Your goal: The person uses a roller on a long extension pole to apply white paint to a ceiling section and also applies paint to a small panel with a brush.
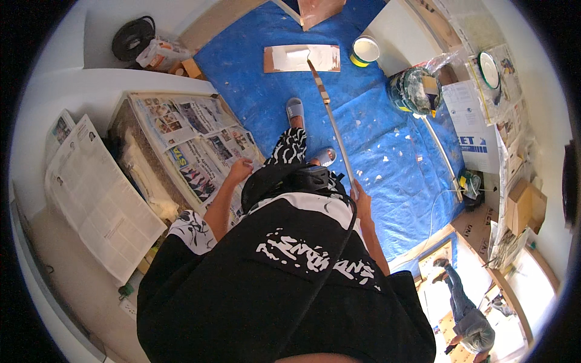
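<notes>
Long pale pole (333, 130), thin and straight, with a brownish wrapped stretch near its far end, running from the right hand (361, 196) up across the blue tarp (387, 157) to a flat brown board (301, 58). Pole's far tip resting on that board, whose middle is coated glossy white while both short ends stay bare brown. Right hand closed around the pole's near end, fingers wrapped on it. Left hand (239, 169) well apart from the pole, resting on the edge of newspaper sheets (193, 136) over a low block — fingers loosely curled, holding nothing that can be made out.

Just right of the board, a round paint can (364, 51), open, white inside with a yellow band on its wall. Farther right and lower, a dark bucket (414, 89) wrapped in clear plastic, a small brown piece on its rim. Beyond the bucket, a white rectangular carton (469, 127) with blue printing, lying flat at the tarp's edge; below it a plain brown cardboard box (525, 206). Above the board, a second brown panel (319, 11), cut by the frame. Left of the board, off the tarp, a clear bag (160, 53) with orange-marked contents beside a black coil (132, 37). Two grey sandals (295, 109) on the tarp near the pole — one nearer the board.
</notes>
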Available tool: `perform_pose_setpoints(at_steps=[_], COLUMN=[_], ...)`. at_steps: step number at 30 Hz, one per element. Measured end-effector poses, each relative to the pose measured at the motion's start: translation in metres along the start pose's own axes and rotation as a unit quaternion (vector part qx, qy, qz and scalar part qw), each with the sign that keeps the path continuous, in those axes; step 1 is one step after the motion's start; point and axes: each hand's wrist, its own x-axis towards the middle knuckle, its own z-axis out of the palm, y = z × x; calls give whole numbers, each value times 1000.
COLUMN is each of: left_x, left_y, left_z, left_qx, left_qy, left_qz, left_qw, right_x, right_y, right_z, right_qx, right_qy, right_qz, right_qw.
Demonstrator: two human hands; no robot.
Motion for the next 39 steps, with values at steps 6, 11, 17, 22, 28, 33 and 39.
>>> perform_pose_setpoints(at_steps=[6, 11, 17, 22, 28, 33, 39], left_x=[-2, -8, -3, -3, -6, -9, -3], left_y=[30, 42, 26, 16, 17, 12, -5], left_z=[0, 3, 1, -3, -1, 4, 10], left_qx=[-54, -37, -48, -56, -62, -67, -37], left_qy=[4, -7, -7, 6, -8, -16, -10], left_qz=[-8, -6, -3, -15, -23, -11, 5], left_qw=[999, 999, 999, 998, 998, 998, 999], right_x=[-37, -66, -49, -4, -2, -45, -66], right_y=[8, -8, -4, -23, -47, -17, -39], right_z=[-22, -46, -34, -9, -10, -16, -33], right_qx=[-40, -30, -85, -110, -111, -87, -50], right_qy=[42, 33, 22, -12, -21, -6, 16], right_qz=[-73, -46, -37, 8, 23, -3, 23], right_qw=[996, 998, 995, 994, 993, 996, 998])
